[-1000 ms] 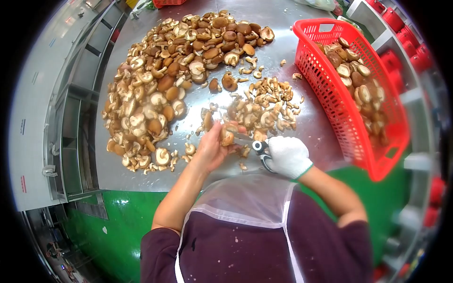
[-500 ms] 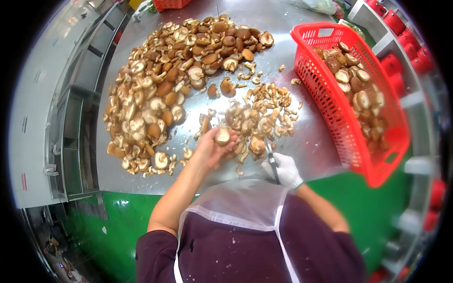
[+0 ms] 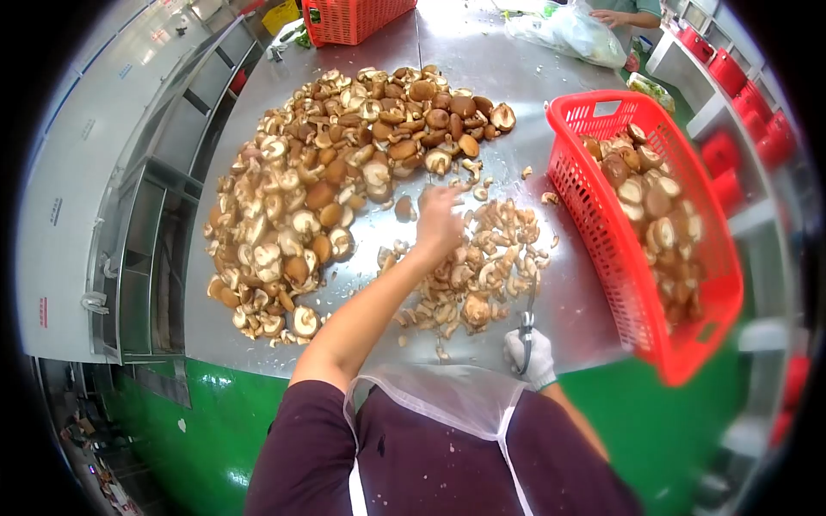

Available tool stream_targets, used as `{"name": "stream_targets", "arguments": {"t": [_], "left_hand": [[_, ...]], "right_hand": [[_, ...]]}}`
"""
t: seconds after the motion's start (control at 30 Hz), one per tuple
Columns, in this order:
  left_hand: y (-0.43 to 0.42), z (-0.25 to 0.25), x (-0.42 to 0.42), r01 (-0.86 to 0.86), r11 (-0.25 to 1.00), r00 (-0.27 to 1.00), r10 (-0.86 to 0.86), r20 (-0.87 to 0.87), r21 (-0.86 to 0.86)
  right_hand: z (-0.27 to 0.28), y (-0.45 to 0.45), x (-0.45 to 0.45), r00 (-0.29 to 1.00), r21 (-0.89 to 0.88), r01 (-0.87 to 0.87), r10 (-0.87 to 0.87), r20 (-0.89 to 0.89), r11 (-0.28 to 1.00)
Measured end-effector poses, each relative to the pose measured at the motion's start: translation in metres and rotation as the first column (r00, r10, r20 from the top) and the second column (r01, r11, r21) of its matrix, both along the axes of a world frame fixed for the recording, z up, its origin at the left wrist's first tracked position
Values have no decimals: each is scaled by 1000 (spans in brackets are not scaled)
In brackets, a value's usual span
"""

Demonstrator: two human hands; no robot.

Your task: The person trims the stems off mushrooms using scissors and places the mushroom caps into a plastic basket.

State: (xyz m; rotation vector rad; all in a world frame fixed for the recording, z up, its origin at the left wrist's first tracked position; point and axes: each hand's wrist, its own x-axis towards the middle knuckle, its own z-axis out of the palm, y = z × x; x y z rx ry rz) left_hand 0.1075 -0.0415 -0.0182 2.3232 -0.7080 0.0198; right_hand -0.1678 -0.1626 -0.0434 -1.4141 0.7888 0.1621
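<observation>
My bare left hand (image 3: pixel 440 219) reaches forward over the table, blurred by motion, beside a brown mushroom (image 3: pixel 404 208) and above the small stem pile (image 3: pixel 495 258); what its fingers hold, if anything, is hidden. My right hand (image 3: pixel 531 354), in a white glove, is closed around scissors (image 3: pixel 527 327) near the table's front edge, with the blades pointing forward. A large heap of brown-capped mushrooms (image 3: pixel 318 185) curves across the left and far middle of the table. At the right, a red perforated basket (image 3: pixel 602 228) holds trimmed mushrooms (image 3: pixel 658 211).
Another red basket (image 3: pixel 366 19) stands at the far edge, near a clear plastic bag (image 3: pixel 572 34). Beyond the bag shows another person's hand (image 3: pixel 609 17). Metal shelving (image 3: pixel 155 206) runs along the left, and red containers (image 3: pixel 723 155) sit on a rack at the right.
My left hand has moved forward, and the mushroom it held is no longer visible in it. My right hand stays low with the scissors. The view has shifted, showing more of the far end.
</observation>
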Motion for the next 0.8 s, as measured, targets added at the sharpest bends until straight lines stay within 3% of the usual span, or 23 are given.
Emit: {"name": "stream_targets", "arguments": {"t": [0.07,0.13,0.23,0.27,0.33,0.37,0.47,0.5,0.53,0.6,0.67,0.73,0.8], "left_hand": [[28,1,14,-206,960,972,224,-77,192],[51,-33,38,-249,937,966,223,128,244],[71,-55,57,-138,950,987,109,118,279],[74,-53,62,-65,948,998,56,39,313],[78,-51,60,-62,948,998,62,10,311],[79,-57,61,-97,947,991,64,115,306],[84,-55,51,-251,967,929,228,-292,-41],[88,-70,50,-309,933,847,183,-499,-183],[91,-57,37,-342,885,745,50,-665,-317],[93,-1,-7,-490,710,465,-277,-841,-505],[95,24,-33,-539,632,285,-484,-827,-556],[98,42,-55,-526,579,225,-611,-759,-623],[101,49,-69,-500,533,198,-697,-689,-683]], "right_hand": [[-13,2,-3,997,9,45,-45,61,999],[-12,2,-3,997,21,43,-44,64,999],[-14,2,-4,994,87,44,-53,99,995],[-15,1,-4,991,116,47,-61,117,992],[-14,1,-3,993,87,62,-70,93,994],[-12,2,-3,994,78,69,-75,79,995],[-1,5,2,998,-16,48,-48,27,999],[-10,4,0,999,-35,40,-39,17,999],[-8,5,1,984,-324,-67,116,135,944],[11,4,8,853,-811,-138,485,195,569],[58,19,28,856,-848,-180,504,114,498],[67,22,41,857,-903,-232,515,-15,361],[89,28,50,860,-916,-249,507,-59,316]]}}
